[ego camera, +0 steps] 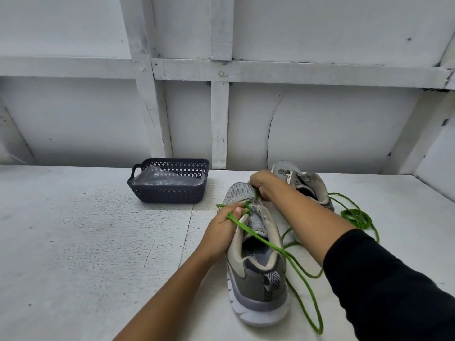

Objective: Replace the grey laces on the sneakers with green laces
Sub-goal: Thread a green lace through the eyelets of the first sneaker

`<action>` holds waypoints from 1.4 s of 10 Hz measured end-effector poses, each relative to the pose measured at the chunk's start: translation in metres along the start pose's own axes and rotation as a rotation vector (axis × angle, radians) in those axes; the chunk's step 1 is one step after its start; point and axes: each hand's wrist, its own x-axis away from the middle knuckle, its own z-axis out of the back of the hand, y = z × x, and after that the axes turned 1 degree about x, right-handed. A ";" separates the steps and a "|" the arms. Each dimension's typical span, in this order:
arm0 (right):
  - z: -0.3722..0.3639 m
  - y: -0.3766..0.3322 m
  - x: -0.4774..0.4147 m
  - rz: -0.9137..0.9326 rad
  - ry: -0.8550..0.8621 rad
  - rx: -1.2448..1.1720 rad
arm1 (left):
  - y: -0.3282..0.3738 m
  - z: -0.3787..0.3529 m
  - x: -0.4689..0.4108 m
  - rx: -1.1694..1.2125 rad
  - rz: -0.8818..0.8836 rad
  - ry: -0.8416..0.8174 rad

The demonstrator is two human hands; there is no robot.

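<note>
Green round lace (268,244) runs from the toe-end eyelets of the near sneaker (258,286) back over the tongue and collar, then drops off the shoe's right side onto the white desk (98,242); more green cord lies in a loose coil further right, near the far sneaker (307,180), and whether that coil is the same lace or a second one cannot be told. The left hand (220,230) sits against the near sneaker's left side, its fingers and thumb pinching the lace by the lower eyelets; the right hand (264,184) is over the toe end, fingers curled tight on the lace there, though the exact grip is hidden by the knuckles. The far sneaker stands behind, its eyelets apparently bare; no grey lace shows on either shoe. A dark basket (170,195) stands well to the left, holding what looks like clear plastic.

Threading seems to be at the first row, so most of the job lies ahead. The lace looks light, limp and probably a little slick; it should be taken close to its tip, where it is stiff enough to push through an eyelet, while a hold further back would let it buckle. The long slack could snag on the heel or tangle with the coil. The sneaker looks light, its mesh toe soft and yielding; the eyelet strip and the firm sole edge are likely the better places to steady it.
</note>
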 end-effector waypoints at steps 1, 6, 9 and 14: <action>-0.003 -0.024 0.017 0.114 -0.004 0.165 | 0.000 0.000 -0.001 -0.005 0.013 -0.002; 0.040 0.001 0.079 0.453 0.009 0.433 | 0.011 0.012 -0.002 -0.072 0.024 -0.074; 0.029 0.018 0.081 0.631 -0.182 0.670 | 0.043 0.019 -0.009 -0.425 -0.280 0.173; 0.024 0.026 0.081 0.687 -0.079 0.403 | 0.028 -0.016 0.010 -0.187 0.004 0.097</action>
